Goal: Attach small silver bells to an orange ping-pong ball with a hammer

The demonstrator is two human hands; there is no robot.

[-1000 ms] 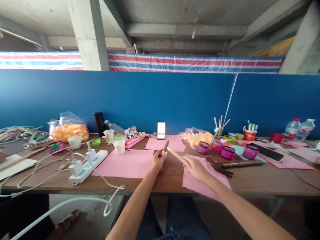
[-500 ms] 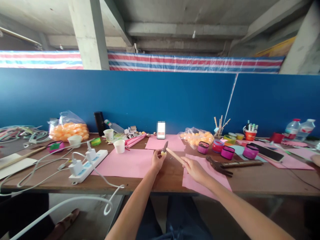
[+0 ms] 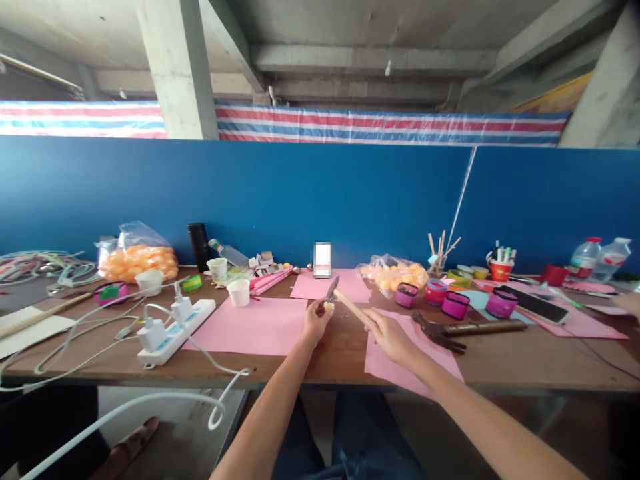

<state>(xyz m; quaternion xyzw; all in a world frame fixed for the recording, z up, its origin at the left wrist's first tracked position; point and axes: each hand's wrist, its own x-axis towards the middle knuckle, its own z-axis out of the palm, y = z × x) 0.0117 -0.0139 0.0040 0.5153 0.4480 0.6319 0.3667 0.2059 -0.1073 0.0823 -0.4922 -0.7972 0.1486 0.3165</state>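
Note:
My left hand [image 3: 315, 323] is closed around a small knife, its dark blade [image 3: 333, 288] pointing up and away. A pale yellow bit, perhaps the end of its handle, shows at the fingers. My right hand [image 3: 386, 333] grips a light wooden stick [image 3: 353, 307], whose far end meets or nearly touches the blade. Both hands are held over the brown table [image 3: 345, 357]. Small pale specks lie on the tabletop beneath the stick. A sheet of pink paper [image 3: 415, 373] lies under my right forearm, with a claw hammer [image 3: 480, 327] partly over it.
Left stand a white power strip [image 3: 185, 333] with loose cables, a paper cup [image 3: 239, 293] and pink paper [image 3: 250, 327]. Bags of orange balls [image 3: 395, 273] and purple bands [image 3: 455, 305] are behind and right. A phone [image 3: 535, 304] lies farther right. Another person's hand [image 3: 627, 305] shows at the edge.
The knife blade has tipped a little to the right and up. The stick and my right hand have barely shifted. At the right edge, the other person's hand has moved up and inward.

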